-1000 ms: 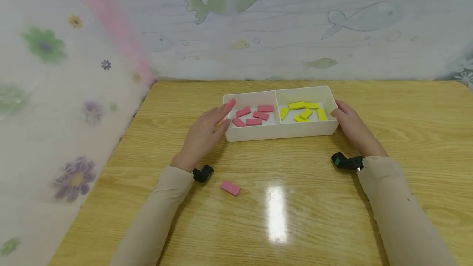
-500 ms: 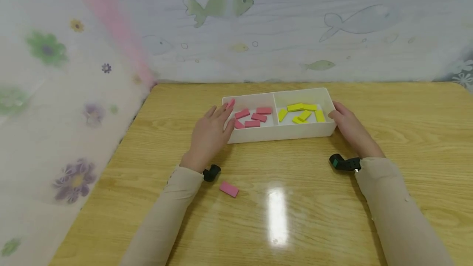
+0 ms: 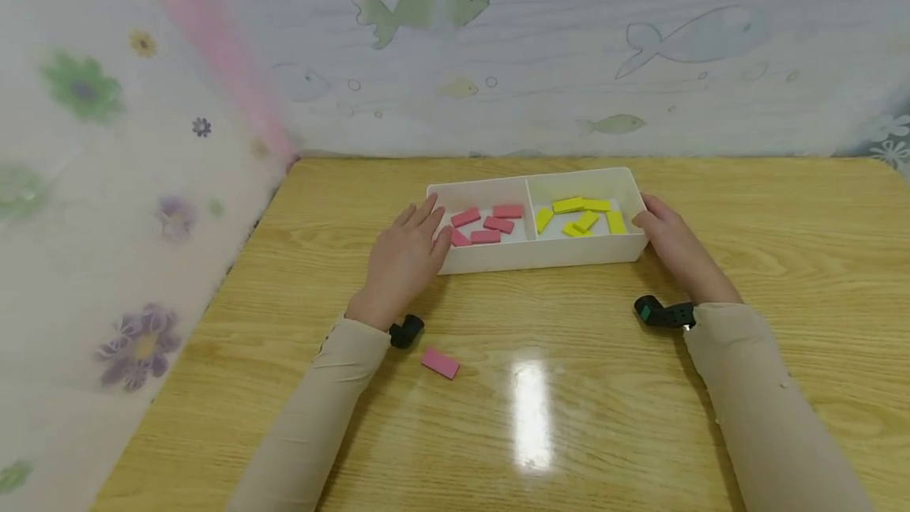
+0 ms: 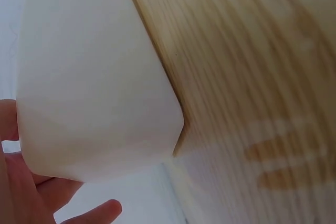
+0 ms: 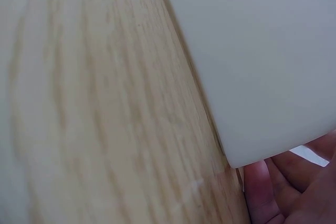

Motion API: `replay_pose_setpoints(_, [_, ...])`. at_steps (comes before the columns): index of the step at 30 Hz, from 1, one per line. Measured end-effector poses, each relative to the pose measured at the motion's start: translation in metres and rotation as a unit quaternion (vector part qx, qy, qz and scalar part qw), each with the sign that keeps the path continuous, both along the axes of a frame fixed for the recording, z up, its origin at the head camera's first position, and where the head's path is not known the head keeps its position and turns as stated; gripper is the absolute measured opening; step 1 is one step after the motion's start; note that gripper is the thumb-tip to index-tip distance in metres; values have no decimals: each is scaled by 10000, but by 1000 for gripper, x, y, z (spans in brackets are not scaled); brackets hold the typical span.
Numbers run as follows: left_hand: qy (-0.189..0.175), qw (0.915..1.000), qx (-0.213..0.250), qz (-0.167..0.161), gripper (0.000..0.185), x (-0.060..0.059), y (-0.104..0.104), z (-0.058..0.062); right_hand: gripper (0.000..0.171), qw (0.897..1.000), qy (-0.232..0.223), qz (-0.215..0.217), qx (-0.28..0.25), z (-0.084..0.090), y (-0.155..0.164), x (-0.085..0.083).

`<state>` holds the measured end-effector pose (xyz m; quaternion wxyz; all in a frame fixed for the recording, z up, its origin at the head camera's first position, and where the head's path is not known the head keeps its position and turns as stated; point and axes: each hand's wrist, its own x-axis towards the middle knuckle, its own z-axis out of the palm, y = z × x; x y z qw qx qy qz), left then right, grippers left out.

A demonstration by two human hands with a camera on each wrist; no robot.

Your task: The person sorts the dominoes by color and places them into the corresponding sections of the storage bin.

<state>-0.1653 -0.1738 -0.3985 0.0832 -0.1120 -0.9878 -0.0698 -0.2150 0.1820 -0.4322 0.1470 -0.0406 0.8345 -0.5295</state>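
A white two-compartment box [image 3: 490,257] stands on the wooden table. Several pink dominoes [image 3: 508,212] lie in its left compartment and several yellow ones [image 3: 586,221] in its right. My left hand [image 3: 405,259] rests at the box's left end, fingers fairly straight over the rim and thumb by the front corner; it hides part of the left compartment. In the left wrist view some fingertips stand off the box wall [image 4: 100,87]. My right hand [image 3: 675,239] holds the right end, thumb at the rim and fingers against the end wall [image 5: 273,77].
A lone pink domino [image 3: 441,363] lies on the table [image 3: 583,385] in front of the box, near my left wrist. A black wrist camera [image 3: 407,331] sits on that wrist, another [image 3: 661,312] on the right. A painted wall [image 3: 540,85] closes off the back.
The pink domino at my left fingertips, visible in both earlier frames, is out of sight now. My left hand has shifted slightly right along the box's end. The right hand keeps its place.
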Motion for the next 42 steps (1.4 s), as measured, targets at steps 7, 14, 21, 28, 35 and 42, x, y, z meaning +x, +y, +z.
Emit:
replay_pose_setpoints(7, [-500, 9974, 515, 51, 47, 0, -4, 3, 54, 9999, 84, -51, -98, 0, 0, -1])
replay_pose_setpoints(14, [-915, 9930, 703, -258, 47, -1, -9, 10, 54, 9999, 45, -67, -94, -1, 0, -1])
replay_pose_setpoints(21, [-815, 9921, 812, -499, 46, 1, -15, 10, 55, 9999, -67, -53, -86, -3, 1, 0])
replay_pose_setpoints(28, [-208, 9907, 1285, -395, 36, 6, -12, 21, 55, 9999, -136, -30, -81, 1, -2, 0])
replay_pose_setpoints(35, [-83, 9778, 1963, -726, 38, 19, -3, 44, 56, 10000, -12, -80, -15, 6, -4, 0])
replay_pose_setpoints(42, [-227, 9730, 1933, -1243, 35, 35, 7, 56, 56, 9999, -8, -37, -119, 2, -2, 0])
